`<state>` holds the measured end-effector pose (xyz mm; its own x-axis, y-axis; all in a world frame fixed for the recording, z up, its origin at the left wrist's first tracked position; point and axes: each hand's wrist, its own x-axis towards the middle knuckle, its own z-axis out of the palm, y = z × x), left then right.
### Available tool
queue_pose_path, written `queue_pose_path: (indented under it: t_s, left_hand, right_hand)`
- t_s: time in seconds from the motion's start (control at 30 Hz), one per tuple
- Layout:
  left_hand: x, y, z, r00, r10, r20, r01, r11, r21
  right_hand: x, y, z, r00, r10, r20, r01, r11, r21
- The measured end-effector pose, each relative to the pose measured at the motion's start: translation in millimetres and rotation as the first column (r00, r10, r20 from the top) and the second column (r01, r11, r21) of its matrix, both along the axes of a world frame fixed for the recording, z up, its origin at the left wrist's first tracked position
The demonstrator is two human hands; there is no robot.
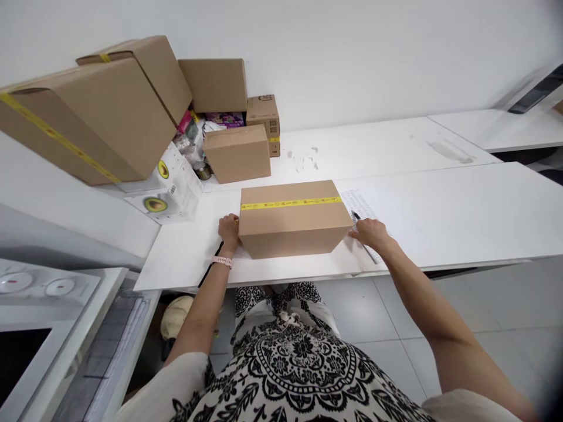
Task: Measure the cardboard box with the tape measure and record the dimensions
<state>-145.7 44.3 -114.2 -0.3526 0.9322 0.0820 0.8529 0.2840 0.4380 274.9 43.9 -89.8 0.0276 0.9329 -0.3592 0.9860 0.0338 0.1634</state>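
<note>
A closed cardboard box [292, 220] sealed with yellow tape lies on the white table [461, 211] in front of me. My left hand [229, 231] presses against the box's left end, fingers curled on its side. My right hand [369, 232] rests at the box's right end, fingers bent against it. A black pen [363, 234] lies under or beside my right hand, on a printed sheet of paper [363, 205].
Several cardboard boxes [101, 111] are stacked at the back left, with a smaller box [237, 153], white avocado-print packs [169, 187] and a can [203, 170]. A second white table [497, 129] stands at the far right. A white appliance [44, 316] sits lower left.
</note>
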Motion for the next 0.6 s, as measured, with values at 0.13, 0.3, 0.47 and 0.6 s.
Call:
queue_pose_path:
  t_s: [0.13,0.3,0.47,0.6]
  left_hand:
    - [6,14,-0.7,0.999,0.009,0.046,-0.009,1.000,0.011]
    - [11,18,-2.6,0.993,0.021,0.119,-0.027,0.998,0.050]
    - [15,15,-2.1,0.980,-0.005,0.200,-0.016,0.995,0.102]
    - [15,12,3.2,0.963,-0.085,0.256,0.055,0.991,0.124]
  right_hand:
    - [-6,5,5.2,0.999,0.026,0.022,-0.026,1.000,-0.013]
    - [-12,9,3.0,1.000,0.011,0.012,-0.011,1.000,0.013]
    - [-25,3,-6.5,1.000,-0.010,-0.025,0.012,0.998,0.067]
    - [-20,-2,-8.6,0.997,-0.055,-0.045,0.060,0.990,0.125]
